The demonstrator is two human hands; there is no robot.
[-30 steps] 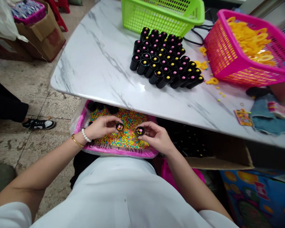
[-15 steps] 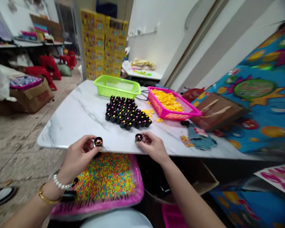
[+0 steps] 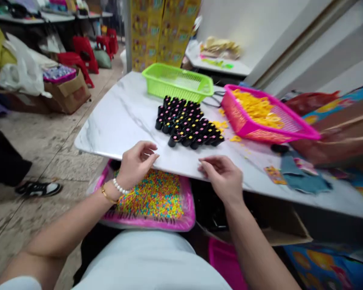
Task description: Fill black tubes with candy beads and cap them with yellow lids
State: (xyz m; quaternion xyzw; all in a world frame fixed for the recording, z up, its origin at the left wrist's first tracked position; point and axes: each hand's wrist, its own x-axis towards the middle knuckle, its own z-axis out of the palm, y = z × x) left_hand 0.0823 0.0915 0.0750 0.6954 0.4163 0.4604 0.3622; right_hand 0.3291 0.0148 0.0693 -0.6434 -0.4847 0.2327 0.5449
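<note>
Left hand (image 3: 136,163), pink tray (image 3: 181,219), lettering seemingly "HAVE"

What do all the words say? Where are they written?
"HAVE A NICE D…": front rim of the pink tray, upside down, blurred and cut off, so partly a guess.
Print on the yellow boxes: too blurred to read.
Small card on the table: too blurred.

Bare marble (image 3: 124,117) left of black tubes (image 3: 186,123)
</note>
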